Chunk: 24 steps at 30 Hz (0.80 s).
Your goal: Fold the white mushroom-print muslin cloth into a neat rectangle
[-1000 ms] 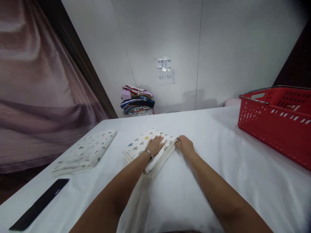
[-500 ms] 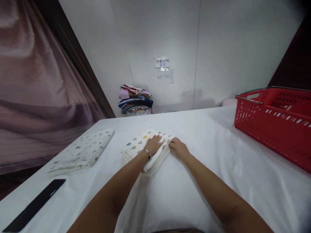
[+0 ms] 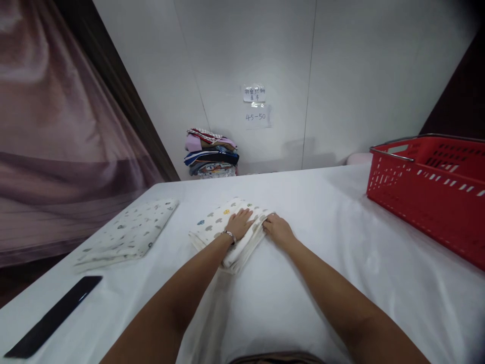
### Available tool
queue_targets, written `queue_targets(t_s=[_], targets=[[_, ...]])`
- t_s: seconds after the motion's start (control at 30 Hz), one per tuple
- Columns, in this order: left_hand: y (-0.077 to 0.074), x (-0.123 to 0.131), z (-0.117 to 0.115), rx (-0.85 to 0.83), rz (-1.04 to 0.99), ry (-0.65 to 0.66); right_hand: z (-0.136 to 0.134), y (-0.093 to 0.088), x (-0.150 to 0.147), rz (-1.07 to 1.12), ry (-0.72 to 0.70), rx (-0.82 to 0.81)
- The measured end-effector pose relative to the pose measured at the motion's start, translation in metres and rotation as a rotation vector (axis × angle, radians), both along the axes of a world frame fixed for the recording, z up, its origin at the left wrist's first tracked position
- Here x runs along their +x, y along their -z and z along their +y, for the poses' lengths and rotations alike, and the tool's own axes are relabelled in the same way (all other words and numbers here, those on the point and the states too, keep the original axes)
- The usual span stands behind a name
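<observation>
A folded white cloth (image 3: 214, 221) printed with grey, yellow, green and blue shapes lies on the white-covered table. My left hand (image 3: 239, 224) rests flat on top of it, fingers spread; a bracelet circles that wrist. At the cloth's right corner, my right hand (image 3: 278, 229) has its fingers curled over the layered edge, with the fingertips partly hidden. Several layers show along the near right side. Further left lies a second folded white cloth (image 3: 132, 230) with small dark prints, apart from both hands.
A red plastic basket (image 3: 428, 194) with metal handles stands at the right. A dark flat strip (image 3: 56, 316) lies at the front left. Beyond the table's far edge is a stack of folded fabrics (image 3: 212, 156) against the wall. A pinkish curtain (image 3: 68, 151) hangs at the left.
The camera view has shifted slightly. Both hands keep practically the same places on the patterned cloth.
</observation>
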<state>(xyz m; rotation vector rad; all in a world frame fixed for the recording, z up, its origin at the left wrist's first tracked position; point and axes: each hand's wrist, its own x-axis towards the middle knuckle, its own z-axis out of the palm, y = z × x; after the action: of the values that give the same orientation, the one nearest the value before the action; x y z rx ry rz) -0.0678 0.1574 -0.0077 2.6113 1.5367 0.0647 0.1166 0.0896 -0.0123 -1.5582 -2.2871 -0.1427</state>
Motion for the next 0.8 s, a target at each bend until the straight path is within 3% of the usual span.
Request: queue_targets(t_s=[0.47, 0.8], targets=[[0.002, 0.0, 0.003, -0.031, 0.008, -0.003, -0.001, 0.002, -0.012, -0.054, -0.037, 0.11], [-0.003, -0.008, 0.011, 0.011, 0.011, -0.011, 0.003, 0.005, -0.016, -0.057, -0.045, 0.093]])
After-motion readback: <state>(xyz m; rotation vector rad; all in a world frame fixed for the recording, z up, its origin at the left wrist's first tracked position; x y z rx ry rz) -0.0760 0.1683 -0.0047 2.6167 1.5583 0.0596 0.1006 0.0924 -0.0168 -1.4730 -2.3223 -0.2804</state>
